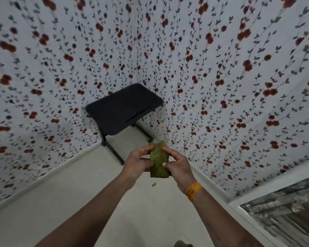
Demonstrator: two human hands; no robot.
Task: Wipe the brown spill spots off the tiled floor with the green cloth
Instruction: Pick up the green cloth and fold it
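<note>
A folded green cloth [158, 160] is held upright in front of me, above the pale tiled floor [75, 202]. My left hand [136, 162] grips its left edge with curled fingers. My right hand [177, 166] pinches its right edge between thumb and fingers; an orange thread band circles that wrist. A small dark spot [153, 184] shows on the floor just below the cloth. A brownish patch [183, 244] sits at the bottom edge of the view, partly cut off.
A small black folding table [123, 108] stands in the corner ahead on thin legs. Floral cloth [61, 68] covers both walls down to the floor. A white-framed panel [284, 211] lies at the lower right.
</note>
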